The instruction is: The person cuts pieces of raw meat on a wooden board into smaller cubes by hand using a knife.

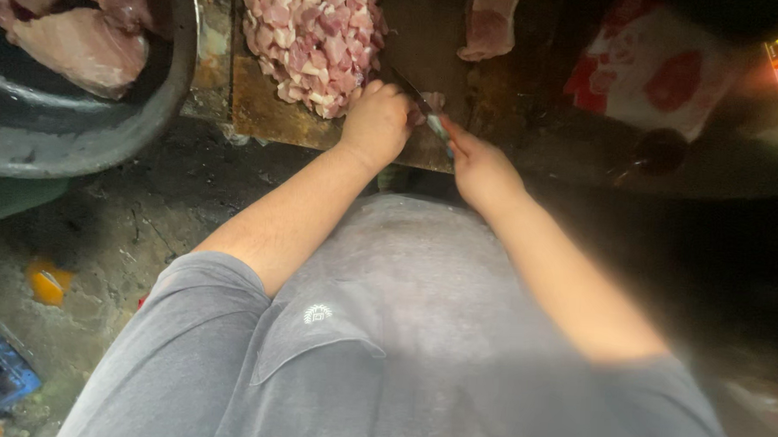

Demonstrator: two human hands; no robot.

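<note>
A: Nearest the lens, what is filling the view?

B: A grey shirt (419,333), with both bare forearms reaching up from it toward the surface (271,117), a worn brown board at the top of the view.

A: And the biggest things around that?

B: A big dark basin (105,119) is sitting at the upper left, holding large slabs of raw meat (82,48). On the board a heap of pink diced meat (314,40) is lying just above the left hand. A red and white bag (649,72) is lying well to the right, and a single slab (489,22) is resting near the board's far edge.

A: What are the hands doing?

B: The left hand (377,122) is curling shut, knuckles up, pressing down on a small piece of meat (431,101) that is peeking out at its right side. The right hand (479,166) is closing round a knife (433,120); the handle is hidden in the palm, and only a blurred part of the blade is showing.

A: How are blade and piece lying?

B: The blade is running up and to the left from the right hand, its long axis slanting across the gap between the hands. The piece is lying just beyond the blade, touching the left hand, so the left hand is nearer. The heap is lying to the upper left of both.
</note>
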